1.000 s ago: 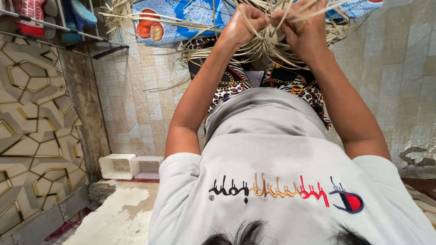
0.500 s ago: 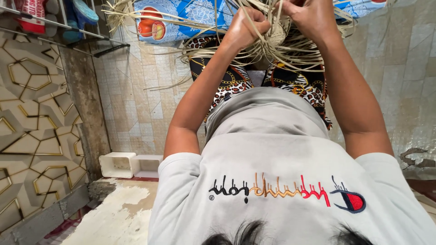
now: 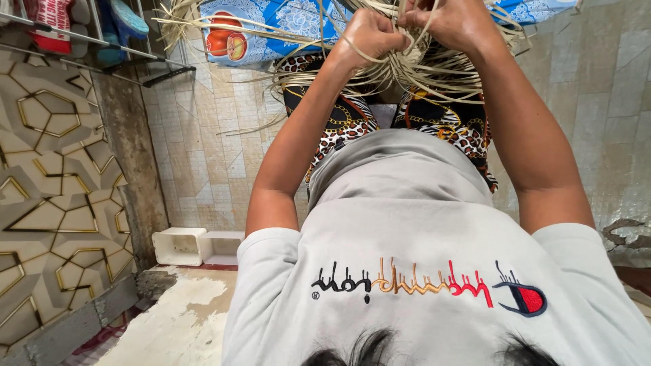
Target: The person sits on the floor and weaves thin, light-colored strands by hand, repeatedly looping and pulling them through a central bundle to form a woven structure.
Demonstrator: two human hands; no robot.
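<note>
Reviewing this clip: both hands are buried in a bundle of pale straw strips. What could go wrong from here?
1. The left hand and right hand grip the straw strips tightly; thin strips might snap or cut into fingers.
2. Loose strands fan out in many directions, so they could tangle or slip from the weave.
3. The work sits at the frame's top edge, partly out of view.

**Tiled floor and what lies on it**

The pale beige tiled floor (image 3: 203, 156) carries a blue floral cloth printed with red fruit (image 3: 271, 30) near the top of the view; loose pale straw strands (image 3: 258, 122) trail across the tiles beside it; two small white open plastic boxes (image 3: 196, 245) stand side by side, touching, just beside a worn whitish concrete patch (image 3: 176, 325) with chipped edges.
</note>
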